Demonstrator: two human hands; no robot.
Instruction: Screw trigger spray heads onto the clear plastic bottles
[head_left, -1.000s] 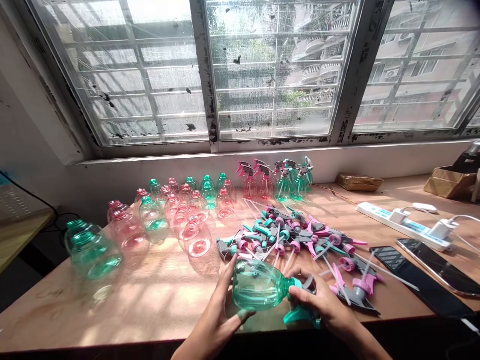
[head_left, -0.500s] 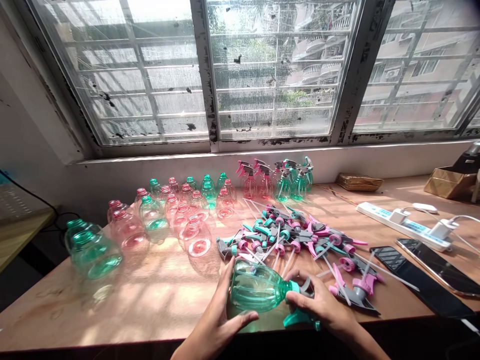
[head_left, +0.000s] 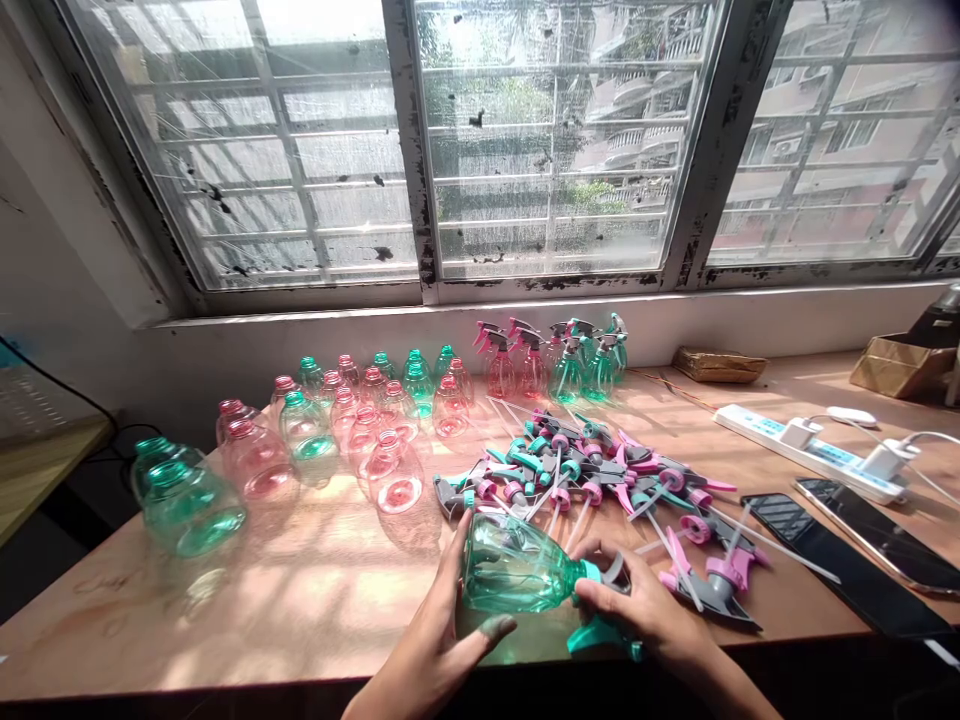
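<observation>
A green spray bottle (head_left: 517, 568) lies sideways between my hands above the table's front edge. My left hand (head_left: 439, 610) supports its base, fingers along the end and the thumb stretched out below. At the neck, my right hand (head_left: 637, 600) pinches the teal collar of the spray head between thumb and fingers. The teal trigger (head_left: 600, 638) hangs below that hand, and part of the grey head is hidden by the fingers. Just beyond lies a heap of loose pink, teal and grey spray heads (head_left: 570, 460) with straw tubes.
Several open pink bottles (head_left: 396, 475) and green bottles (head_left: 196, 510) stand on the left. At the back, by the wall, are several bottles with heads fitted (head_left: 568, 375). To the right lie a power strip (head_left: 806, 450), two phones (head_left: 840, 560) and a brown packet (head_left: 718, 365).
The bottle has turned slightly about its length in my hands. Both hands keep nearly the same place, and the things on the table have not moved.
</observation>
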